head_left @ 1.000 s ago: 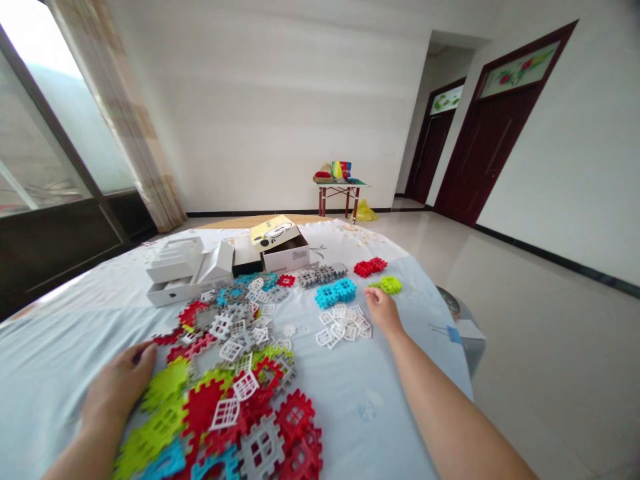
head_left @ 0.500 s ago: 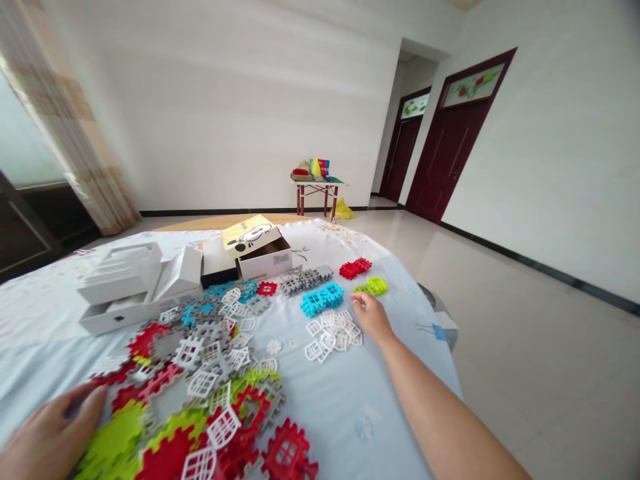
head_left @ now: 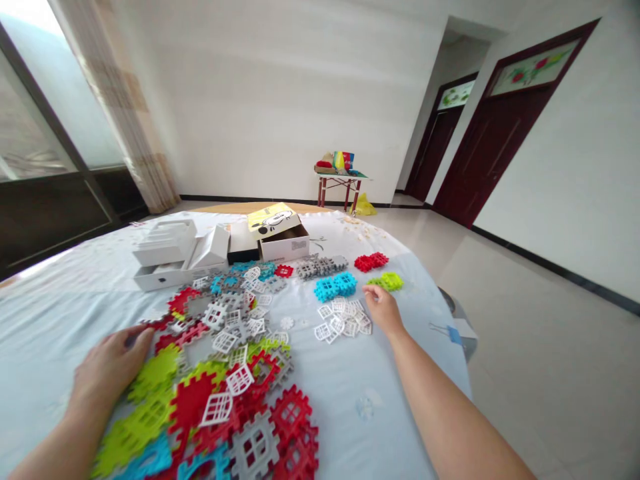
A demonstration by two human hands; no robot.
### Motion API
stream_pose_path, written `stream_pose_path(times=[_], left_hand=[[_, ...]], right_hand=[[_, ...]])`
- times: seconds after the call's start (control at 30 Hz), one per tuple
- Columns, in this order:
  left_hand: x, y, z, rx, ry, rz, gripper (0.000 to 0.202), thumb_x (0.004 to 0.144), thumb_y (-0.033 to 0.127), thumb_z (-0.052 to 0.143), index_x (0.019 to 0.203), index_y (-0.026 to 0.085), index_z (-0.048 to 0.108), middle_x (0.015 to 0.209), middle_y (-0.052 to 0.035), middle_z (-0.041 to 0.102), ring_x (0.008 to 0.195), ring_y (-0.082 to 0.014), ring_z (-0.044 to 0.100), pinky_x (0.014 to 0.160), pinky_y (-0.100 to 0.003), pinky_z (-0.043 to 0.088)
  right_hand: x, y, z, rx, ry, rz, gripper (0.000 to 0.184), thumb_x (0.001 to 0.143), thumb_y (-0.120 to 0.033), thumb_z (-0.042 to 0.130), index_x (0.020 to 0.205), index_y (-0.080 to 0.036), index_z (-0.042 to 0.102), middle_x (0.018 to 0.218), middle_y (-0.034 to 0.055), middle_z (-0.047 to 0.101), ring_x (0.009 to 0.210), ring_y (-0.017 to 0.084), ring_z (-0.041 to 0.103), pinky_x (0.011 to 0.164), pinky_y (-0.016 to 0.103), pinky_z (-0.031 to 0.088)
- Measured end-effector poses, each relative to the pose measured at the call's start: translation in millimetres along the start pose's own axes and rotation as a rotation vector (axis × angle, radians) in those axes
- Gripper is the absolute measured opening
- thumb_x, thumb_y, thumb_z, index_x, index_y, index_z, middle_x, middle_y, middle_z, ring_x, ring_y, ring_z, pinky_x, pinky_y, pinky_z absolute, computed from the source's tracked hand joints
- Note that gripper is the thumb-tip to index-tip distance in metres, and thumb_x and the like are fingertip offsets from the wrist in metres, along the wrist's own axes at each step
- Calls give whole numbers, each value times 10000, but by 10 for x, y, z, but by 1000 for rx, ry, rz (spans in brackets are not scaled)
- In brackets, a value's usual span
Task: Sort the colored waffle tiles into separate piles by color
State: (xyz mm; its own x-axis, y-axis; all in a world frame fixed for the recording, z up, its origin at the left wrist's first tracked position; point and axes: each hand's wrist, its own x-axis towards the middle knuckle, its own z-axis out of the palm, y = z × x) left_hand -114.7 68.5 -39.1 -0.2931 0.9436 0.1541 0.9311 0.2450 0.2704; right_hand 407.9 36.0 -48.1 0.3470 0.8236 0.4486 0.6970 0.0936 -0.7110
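Observation:
A large heap of interlocking waffle-shaped plastic blocks (head_left: 225,373) in red, lime, grey, blue and white lies on the cloth in front of me. My left hand (head_left: 113,363) rests at the heap's left edge, touching a lime block (head_left: 155,373) and holding nothing. My right hand (head_left: 383,310) hovers with curled fingers beside a small group of white lattice blocks (head_left: 343,320). It holds nothing I can see. Nearby sit sorted groups of blue blocks (head_left: 335,287), lime blocks (head_left: 385,282), red blocks (head_left: 371,261) and grey blocks (head_left: 320,267).
A light blue cloth (head_left: 65,313) covers the round table. At its far side stand a white plastic case (head_left: 170,257) and an open cardboard box (head_left: 285,243). A small table (head_left: 340,190) with bags stands against the far wall, beyond a tiled floor.
The view swung left and has come back to the right. Both hands stay about where they were relative to the blocks, and no block has visibly moved.

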Motion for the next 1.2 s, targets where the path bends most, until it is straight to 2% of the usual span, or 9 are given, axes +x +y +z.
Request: stream_pose_path(times=[0.13, 0.33, 0.57, 0.67, 0.8, 0.9, 1.0, 1.1, 1.2], left_hand=[[-57, 74, -48, 19, -40, -18, 614, 762, 569, 253, 1127, 181, 560, 1071, -156, 578, 950, -283, 532, 745, -358, 420], [-121, 140, -113, -25, -48, -46, 586, 773, 548, 263, 1133, 187, 552, 1059, -147, 587, 951, -285, 531, 750, -371, 417], [-194, 249, -168, -94, 117, -17, 569, 784, 531, 255, 1117, 175, 549, 1067, -146, 555, 917, -248, 523, 791, -361, 407], [-174, 238, -143, -106, 145, 16, 549, 783, 519, 267, 1106, 182, 553, 1038, -126, 560, 833, -224, 530, 778, -347, 413], [-143, 222, -127, -101, 107, 34, 549, 778, 516, 272, 1092, 172, 562, 964, -121, 568, 776, -213, 532, 759, -336, 418], [-122, 188, -109, -91, 76, 31, 568, 774, 534, 256, 1096, 178, 560, 925, -115, 571, 789, -228, 535, 728, -335, 424], [-79, 130, -59, -106, 53, 4, 587, 766, 560, 244, 1096, 190, 557, 901, -108, 574, 780, -238, 541, 678, -330, 433], [-28, 81, -4, -116, 50, -26, 598, 758, 580, 243, 1095, 195, 552, 900, -106, 575, 754, -235, 545, 650, -325, 434], [-7, 70, 13, -106, 60, -14, 596, 758, 577, 245, 1084, 190, 559, 913, -112, 578, 754, -236, 544, 661, -326, 432]], right_hand=[[-15, -18, -8, 0, 5, -24, 289, 738, -248, 405, 898, -162, 630, 905, 75, 658, 842, 189, 591, 800, 340, 449], [-78, -139, 6, 0, 3, -157, 273, 744, -225, 412, 906, -158, 621, 902, 87, 641, 835, 186, 578, 736, 330, 474], [-250, -637, 14, 18, -125, -328, 245, 789, -182, 414, 939, -163, 607, 916, 82, 619, 867, 170, 552, 706, 289, 467], [-290, -923, 158, -28, -294, -457, 228, 787, -167, 453, 951, -177, 611, 922, 64, 633, 905, 170, 537, 820, 321, 420], [-326, -1210, 532, -104, -518, -625, 243, 777, -165, 500, 998, -162, 601, 995, 63, 637, 941, 169, 534, 888, 328, 360], [-349, -1281, 814, -191, -617, -653, 266, 778, -186, 508, 1032, -173, 588, 1038, 59, 627, 976, 171, 526, 897, 325, 344], [-357, -1279, 949, -248, -647, -652, 250, 775, -198, 516, 1011, -189, 600, 1007, 59, 630, 957, 176, 526, 871, 314, 359], [-336, -1274, 889, -229, -645, -635, 223, 746, -194, 559, 960, -191, 621, 930, 58, 629, 910, 171, 530, 853, 295, 370], [-276, -1257, 662, -158, -633, -566, 180, 738, -153, 559, 898, -174, 637, 829, 44, 616, 828, 146, 539, 798, 259, 391]])
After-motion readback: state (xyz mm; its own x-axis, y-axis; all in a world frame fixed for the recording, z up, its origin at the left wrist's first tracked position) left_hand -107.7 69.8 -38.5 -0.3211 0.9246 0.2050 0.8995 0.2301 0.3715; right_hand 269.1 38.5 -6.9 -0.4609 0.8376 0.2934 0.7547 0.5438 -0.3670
